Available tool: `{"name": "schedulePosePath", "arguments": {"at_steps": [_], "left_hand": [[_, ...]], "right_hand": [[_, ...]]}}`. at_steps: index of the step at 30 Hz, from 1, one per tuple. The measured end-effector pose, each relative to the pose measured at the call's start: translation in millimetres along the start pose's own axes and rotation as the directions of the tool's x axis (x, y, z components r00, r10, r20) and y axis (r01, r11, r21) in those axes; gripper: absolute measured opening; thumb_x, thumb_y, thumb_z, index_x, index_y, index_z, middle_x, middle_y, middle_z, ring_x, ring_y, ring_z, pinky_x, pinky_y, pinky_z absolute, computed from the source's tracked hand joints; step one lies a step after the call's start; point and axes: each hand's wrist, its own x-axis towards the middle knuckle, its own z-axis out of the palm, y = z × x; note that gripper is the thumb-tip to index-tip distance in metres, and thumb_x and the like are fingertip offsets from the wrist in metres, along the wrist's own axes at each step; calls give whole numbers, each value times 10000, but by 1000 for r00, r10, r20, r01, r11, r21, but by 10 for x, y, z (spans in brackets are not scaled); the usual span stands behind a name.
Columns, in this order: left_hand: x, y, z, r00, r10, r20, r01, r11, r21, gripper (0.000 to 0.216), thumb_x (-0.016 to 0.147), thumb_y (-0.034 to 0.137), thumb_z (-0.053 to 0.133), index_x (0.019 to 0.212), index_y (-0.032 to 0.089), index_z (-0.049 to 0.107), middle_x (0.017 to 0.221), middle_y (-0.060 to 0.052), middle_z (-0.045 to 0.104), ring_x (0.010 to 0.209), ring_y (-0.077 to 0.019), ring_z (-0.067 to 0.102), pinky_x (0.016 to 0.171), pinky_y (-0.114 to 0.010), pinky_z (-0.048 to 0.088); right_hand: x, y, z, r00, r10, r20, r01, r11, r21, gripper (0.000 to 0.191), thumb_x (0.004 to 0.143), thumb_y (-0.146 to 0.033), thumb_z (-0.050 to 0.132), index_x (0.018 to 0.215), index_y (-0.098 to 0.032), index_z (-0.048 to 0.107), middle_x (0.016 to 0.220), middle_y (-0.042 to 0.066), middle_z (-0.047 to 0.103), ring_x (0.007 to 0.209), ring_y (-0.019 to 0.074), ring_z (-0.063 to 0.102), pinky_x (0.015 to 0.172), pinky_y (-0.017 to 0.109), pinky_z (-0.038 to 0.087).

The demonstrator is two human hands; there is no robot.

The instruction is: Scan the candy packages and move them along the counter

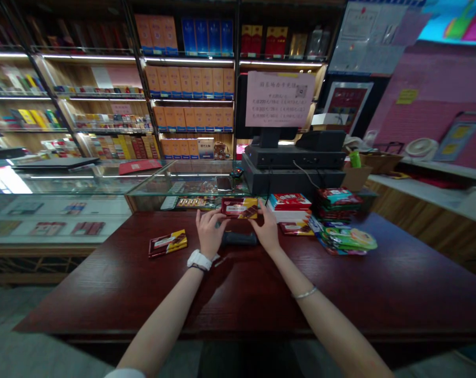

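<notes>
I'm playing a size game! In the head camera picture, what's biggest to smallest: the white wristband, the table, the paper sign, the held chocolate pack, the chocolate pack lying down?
1. Table
2. Paper sign
3. Held chocolate pack and lying chocolate pack: too alike to rank
4. White wristband

On the bench (340, 294), the left hand (210, 230) and the right hand (267, 228) hold a chocolate bar (239, 208) between them, at the middle. A second bar (167, 243) lies at left, apart from the left hand. Right of the right hand are the boxes (289, 207), with a third bar (297, 229) just before them; farther right, the bags (348, 239) lie before the stacked packs (340, 205). Behind the boxes stands the cash register (297, 170); the shelves (190, 98) are behind everything.
</notes>
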Motion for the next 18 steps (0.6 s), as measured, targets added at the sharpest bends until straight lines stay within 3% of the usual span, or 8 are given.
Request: {"name": "schedulePosePath", "arguments": {"at_steps": [4, 8, 11, 14, 18], "left_hand": [[-28, 20, 13, 998, 38, 58, -39, 999, 24, 29, 885, 279, 666, 882, 268, 692, 1061, -20, 745, 1052, -216, 671, 1223, -529, 235], [-44, 8, 16, 993, 63, 100, -69, 995, 68, 76, 889, 285, 653, 952, 272, 694, 1080, -27, 742, 1066, -228, 661, 1234, -524, 225], [-40, 2, 4, 989, 64, 134, -82, 988, 128, 281, 879, 260, 647, 1159, 258, 663, 1131, -58, 729, 1107, -248, 646, 1241, -525, 213], [-27, 0, -22, 983, 94, 159, -123, 975, 184, 542, 857, 225, 649, 1387, 238, 536, 1357, -101, 632, 1235, -277, 587, 1244, -537, 195], [-8, -28, -59, 958, 146, 245, -196, 961, 195, 652, 852, 185, 617, 1475, 276, 448, 1488, -72, 535, 1339, -287, 510, 1253, -567, 138]], "right_hand": [[20, 50, -14, 999, 13, 46, -10, 999, -47, 784, 846, -251, 628, 1554, -220, 295, 1207, 112, 667, 1085, 301, 626, 1032, 517, 459], [27, 51, -41, 996, -3, 86, 12, 995, -102, 738, 817, -219, 649, 1505, -222, 380, 1180, 103, 665, 1108, 303, 610, 1064, 524, 428], [23, 27, -67, 994, -21, 112, 38, 987, -154, 643, 815, -219, 654, 1431, -216, 470, 1162, 105, 665, 1107, 301, 608, 1081, 534, 405], [17, -4, -85, 990, -66, 128, 91, 976, -197, 618, 800, -221, 674, 1394, -237, 508, 1179, 103, 644, 1125, 304, 598, 1097, 549, 381], [4, -34, -76, 986, -113, 125, 138, 967, -214, 607, 793, -220, 685, 1376, -252, 523, 1299, 117, 588, 1222, 315, 553, 1139, 574, 327]]}}
